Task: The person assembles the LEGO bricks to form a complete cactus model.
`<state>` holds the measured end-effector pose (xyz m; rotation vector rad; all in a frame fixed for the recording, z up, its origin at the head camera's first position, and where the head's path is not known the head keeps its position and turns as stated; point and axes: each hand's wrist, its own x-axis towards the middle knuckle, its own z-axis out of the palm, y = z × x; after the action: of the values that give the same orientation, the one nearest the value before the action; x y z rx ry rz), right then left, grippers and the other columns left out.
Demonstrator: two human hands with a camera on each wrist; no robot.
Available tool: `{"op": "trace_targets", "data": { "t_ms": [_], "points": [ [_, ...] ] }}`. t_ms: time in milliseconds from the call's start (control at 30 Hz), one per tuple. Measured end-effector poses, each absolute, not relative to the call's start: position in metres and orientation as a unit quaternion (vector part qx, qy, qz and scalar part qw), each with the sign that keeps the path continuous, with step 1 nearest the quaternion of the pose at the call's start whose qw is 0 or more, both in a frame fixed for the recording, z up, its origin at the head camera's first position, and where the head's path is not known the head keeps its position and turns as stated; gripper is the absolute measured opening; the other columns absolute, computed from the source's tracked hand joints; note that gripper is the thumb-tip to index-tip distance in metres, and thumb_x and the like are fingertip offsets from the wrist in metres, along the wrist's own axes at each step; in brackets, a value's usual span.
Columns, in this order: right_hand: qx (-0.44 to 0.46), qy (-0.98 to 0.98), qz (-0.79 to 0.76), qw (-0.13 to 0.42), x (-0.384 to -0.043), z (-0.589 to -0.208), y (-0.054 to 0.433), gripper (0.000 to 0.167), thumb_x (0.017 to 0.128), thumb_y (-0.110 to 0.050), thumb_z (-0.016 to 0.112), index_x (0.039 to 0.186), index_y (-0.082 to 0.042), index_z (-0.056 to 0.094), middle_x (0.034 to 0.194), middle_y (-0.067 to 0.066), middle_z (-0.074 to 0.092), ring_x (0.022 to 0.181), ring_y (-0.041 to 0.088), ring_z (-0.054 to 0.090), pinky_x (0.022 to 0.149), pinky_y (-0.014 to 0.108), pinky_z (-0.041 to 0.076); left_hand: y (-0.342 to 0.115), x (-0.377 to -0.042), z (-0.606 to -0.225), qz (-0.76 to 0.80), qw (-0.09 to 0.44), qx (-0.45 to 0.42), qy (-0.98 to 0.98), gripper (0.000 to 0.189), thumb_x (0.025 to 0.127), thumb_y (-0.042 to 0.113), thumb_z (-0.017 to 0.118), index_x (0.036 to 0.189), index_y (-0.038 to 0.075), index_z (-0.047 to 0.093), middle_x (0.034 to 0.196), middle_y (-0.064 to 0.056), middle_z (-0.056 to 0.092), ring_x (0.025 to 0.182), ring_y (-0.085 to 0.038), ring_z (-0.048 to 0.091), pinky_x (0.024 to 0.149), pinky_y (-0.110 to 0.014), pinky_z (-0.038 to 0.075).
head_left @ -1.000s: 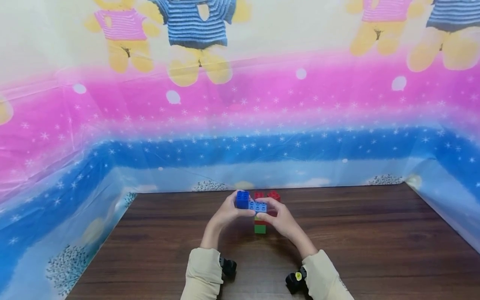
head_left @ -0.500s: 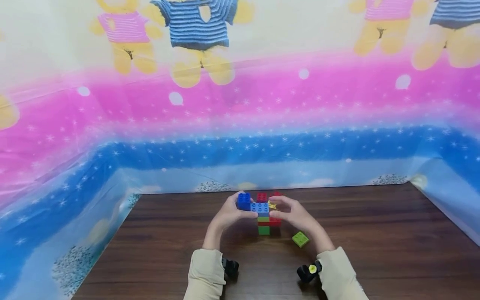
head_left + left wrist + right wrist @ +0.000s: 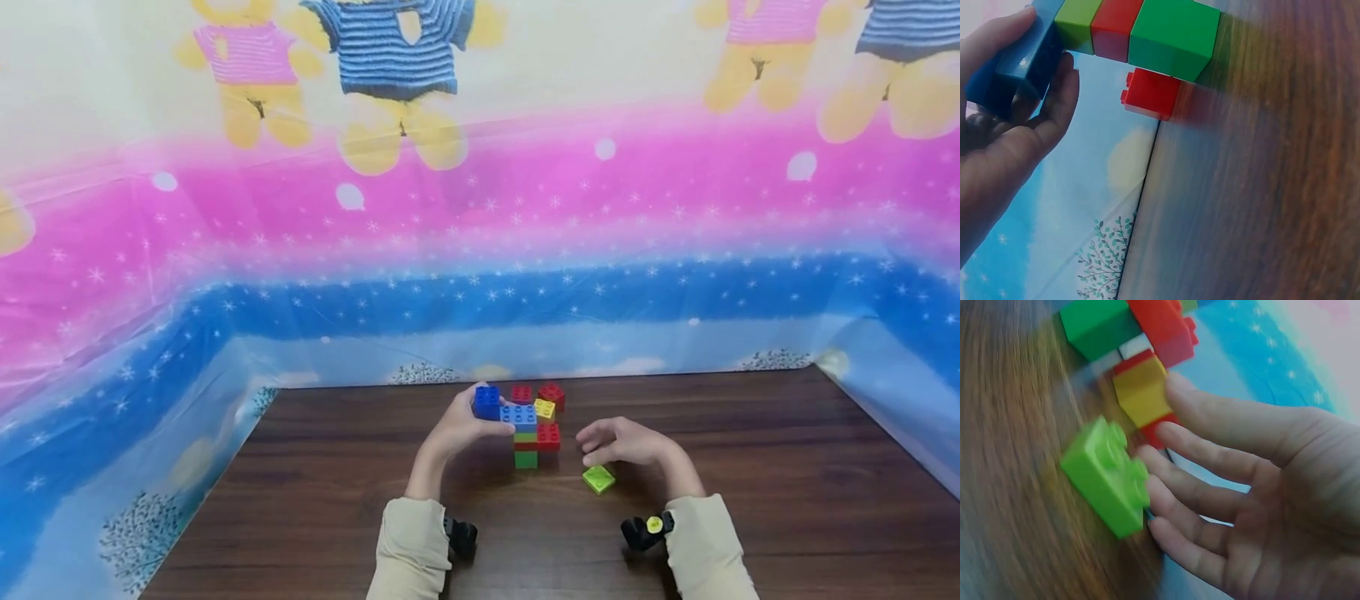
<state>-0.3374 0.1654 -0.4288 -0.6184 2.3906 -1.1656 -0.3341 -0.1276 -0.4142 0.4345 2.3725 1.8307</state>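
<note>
My left hand (image 3: 453, 429) holds the light blue brick (image 3: 518, 417) between thumb and fingers at its left end. That brick tops a stack with a lime layer, a red brick (image 3: 548, 437) jutting right and a green brick (image 3: 526, 459) at the bottom. A dark blue brick (image 3: 487, 402) rises at the light blue one's left end, inside the same hand. My right hand (image 3: 630, 442) is off the stack to the right, fingers loosely bent and holding nothing. Its fingertips are close to a loose lime brick (image 3: 1107, 478), which lies studs up on the table.
Behind the stack stand a yellow brick (image 3: 544, 409) and two red ones, a square brick (image 3: 521, 394) and a darker piece (image 3: 551, 396). The brown wood table (image 3: 322, 500) ends at a patterned cloth backdrop (image 3: 450, 300).
My right hand has let go of the light blue brick's right end and moved right, beside the loose lime brick. My left hand keeps its hold, and the stack stays in place.
</note>
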Motion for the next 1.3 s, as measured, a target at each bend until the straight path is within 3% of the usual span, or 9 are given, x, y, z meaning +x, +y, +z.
{"op": "trace_targets", "data": {
  "t_ms": [267,667,800,1033,1300],
  "points": [
    [-0.262,0.82,-0.425,0.281,-0.341,-0.435,0.176,0.049,0.087,-0.018,0.071,0.129,0.004,0.057,0.128,0.024,0.061,0.111,0.025,0.057,0.089,0.032,0.052,-0.125,-0.333,-0.412,0.605,0.055,0.14,0.782,0.046,0.082,0.007,0.075,0.12,-0.001,0.052,0.118,-0.021,0.062,0.107,-0.028,0.063,0.096,-0.045,0.054],
    [-0.279,0.786,-0.438,0.335,-0.341,-0.44,0.18,0.059,0.086,-0.011,0.07,0.139,0.002,0.048,0.14,0.026,0.05,0.121,0.028,0.05,0.091,0.03,0.049,-0.124,-0.334,-0.413,0.611,0.052,0.128,0.779,0.044,0.082,0.006,0.075,0.119,0.0,0.053,0.119,-0.02,0.063,0.109,-0.029,0.063,0.098,-0.046,0.053],
    [-0.286,0.779,-0.448,0.332,-0.34,-0.444,0.184,0.06,0.087,-0.011,0.07,0.141,0.0,0.048,0.144,0.026,0.047,0.123,0.029,0.049,0.092,0.031,0.049,-0.122,-0.334,-0.414,0.618,0.048,0.127,0.775,0.043,0.082,0.004,0.074,0.119,-0.001,0.053,0.119,-0.02,0.062,0.109,-0.029,0.062,0.098,-0.047,0.053],
    [-0.312,0.799,-0.416,0.301,-0.337,-0.446,0.185,0.056,0.087,-0.011,0.07,0.139,-0.003,0.052,0.144,0.023,0.048,0.13,0.041,0.044,0.103,0.047,0.045,-0.121,-0.334,-0.414,0.622,0.047,0.119,0.773,0.046,0.082,0.004,0.074,0.122,-0.001,0.052,0.12,-0.02,0.061,0.111,-0.03,0.061,0.099,-0.048,0.052],
    [-0.301,0.805,-0.427,0.28,-0.334,-0.444,0.18,0.049,0.085,-0.005,0.069,0.133,0.0,0.057,0.131,0.025,0.056,0.111,0.024,0.054,0.085,0.033,0.05,-0.121,-0.333,-0.412,0.615,0.048,0.12,0.778,0.049,0.083,0.006,0.074,0.125,-0.003,0.05,0.121,-0.02,0.062,0.112,-0.03,0.061,0.101,-0.048,0.051]
  ]
}}
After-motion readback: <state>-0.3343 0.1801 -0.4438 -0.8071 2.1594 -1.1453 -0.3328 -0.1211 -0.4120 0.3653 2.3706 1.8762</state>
